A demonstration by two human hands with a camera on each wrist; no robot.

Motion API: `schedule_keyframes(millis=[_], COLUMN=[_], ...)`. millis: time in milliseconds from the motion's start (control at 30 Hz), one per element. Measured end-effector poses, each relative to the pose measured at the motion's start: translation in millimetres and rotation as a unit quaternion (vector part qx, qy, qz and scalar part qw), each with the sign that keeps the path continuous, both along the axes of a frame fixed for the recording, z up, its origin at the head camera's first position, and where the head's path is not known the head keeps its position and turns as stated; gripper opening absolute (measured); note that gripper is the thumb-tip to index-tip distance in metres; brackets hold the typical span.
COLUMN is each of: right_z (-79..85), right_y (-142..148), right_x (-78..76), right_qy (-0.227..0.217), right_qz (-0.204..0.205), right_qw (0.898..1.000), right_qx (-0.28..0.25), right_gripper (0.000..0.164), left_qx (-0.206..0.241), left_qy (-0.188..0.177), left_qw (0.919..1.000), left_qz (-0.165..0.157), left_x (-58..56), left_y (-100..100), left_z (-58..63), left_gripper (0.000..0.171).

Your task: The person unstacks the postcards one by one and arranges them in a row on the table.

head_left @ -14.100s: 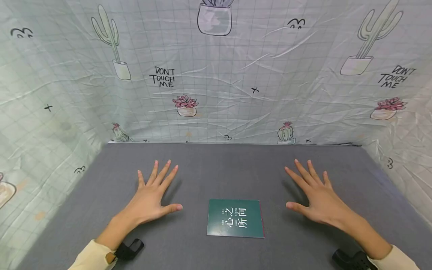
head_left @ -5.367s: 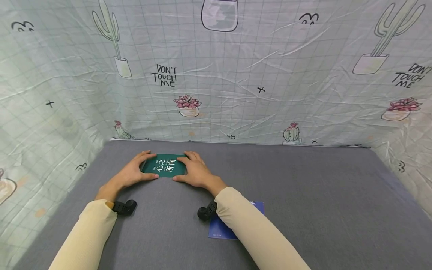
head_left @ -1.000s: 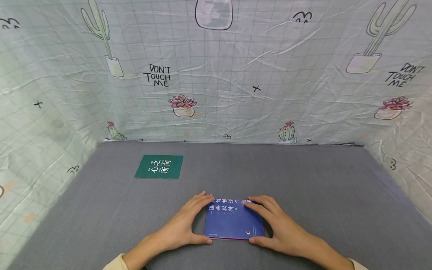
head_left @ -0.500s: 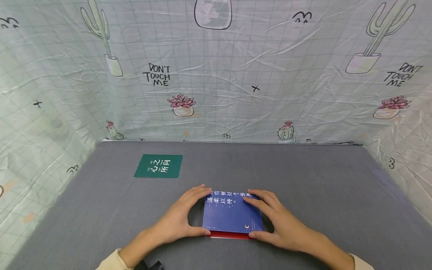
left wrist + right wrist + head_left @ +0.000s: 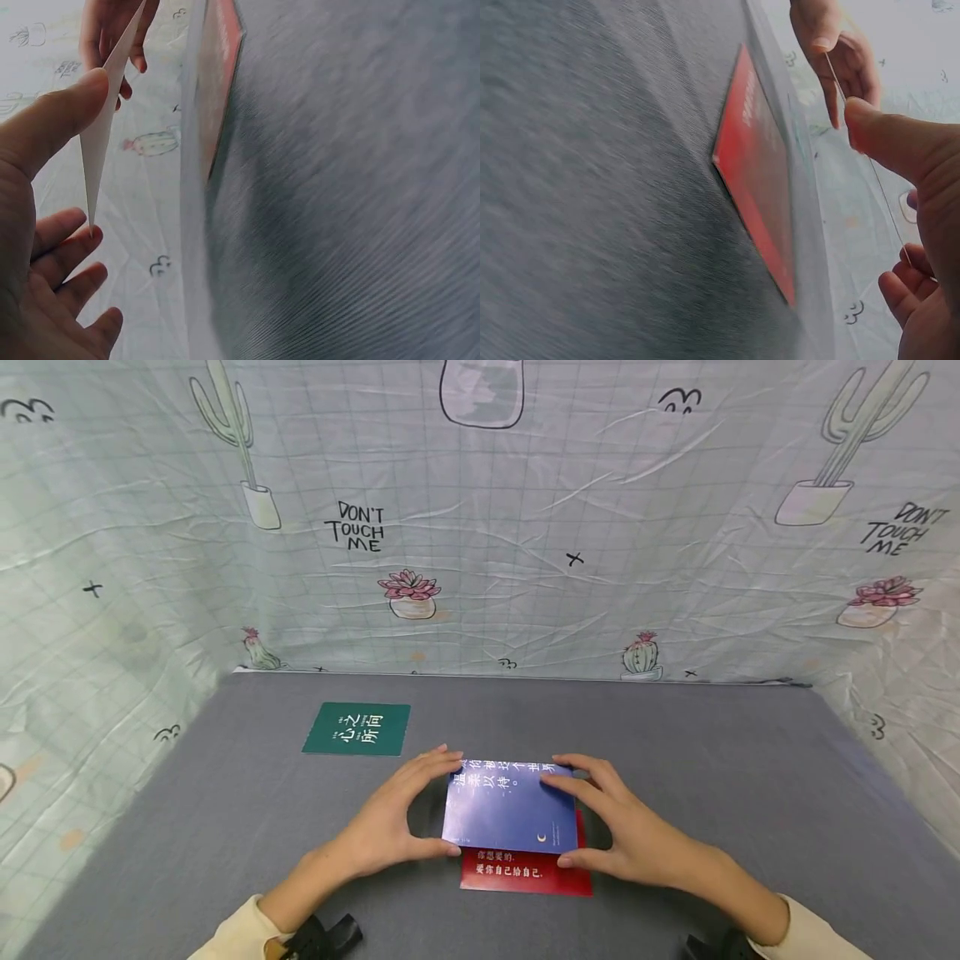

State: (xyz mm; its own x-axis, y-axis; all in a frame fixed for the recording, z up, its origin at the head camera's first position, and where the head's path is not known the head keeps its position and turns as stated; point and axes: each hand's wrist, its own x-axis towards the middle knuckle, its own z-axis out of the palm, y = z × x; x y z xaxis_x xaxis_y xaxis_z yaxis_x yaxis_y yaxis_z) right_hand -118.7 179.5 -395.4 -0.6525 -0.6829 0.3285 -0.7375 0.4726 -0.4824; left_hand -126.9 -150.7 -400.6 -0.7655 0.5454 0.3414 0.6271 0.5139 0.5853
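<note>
A blue card [image 5: 517, 818] with white characters and a small moon is held up off the table between both hands. My left hand [image 5: 382, 827] pinches its left side, thumb at the near corner and fingertips at the far one. On the opposite side my right hand [image 5: 637, 831] grips it the same way, with one finger lying over the top face. In the left wrist view the card's pale underside [image 5: 101, 142] shows. Beneath it a red card [image 5: 525, 875] lies on the table, partly covered in the head view; the right wrist view shows a gap between them.
A green card [image 5: 356, 728] with white characters lies flat at the back left of the grey table [image 5: 712, 760]. A patterned cloth [image 5: 495, 527] with cactus drawings hangs behind and along both sides. Black wrist cameras [image 5: 326, 937] sit on the forearms.
Both hands have raised the blue card and moved it away from the body, uncovering the red card below. Earlier, the green card was carried from the middle to the back left and let go.
</note>
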Motion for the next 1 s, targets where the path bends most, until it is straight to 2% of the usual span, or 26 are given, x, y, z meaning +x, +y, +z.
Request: schedule_keyframes(millis=[133,633,1000], right_z=[4.3,13.0,14.9], right_y=[-2,-15,-26], right_x=[-6.7,-29.9,-51.8], right_qy=[0.013,0.048,0.040], right_qz=[0.005,0.001,-0.003], right_qw=[1.000,0.999,0.999], right_qx=[0.000,-0.012,0.001], right_gripper=[0.080,0.070,0.067], left_qx=[0.002,-0.028,-0.036], left_qy=[0.004,-0.002,-0.005], left_qw=[1.0000,0.9996,0.9994], left_qz=[-0.001,0.003,0.002], left_x=[-6.3,-33.7,-52.7], left_y=[-2,-14,-22], left_z=[6.5,17.5,24.3], left_gripper=[0.089,0.085,0.082])
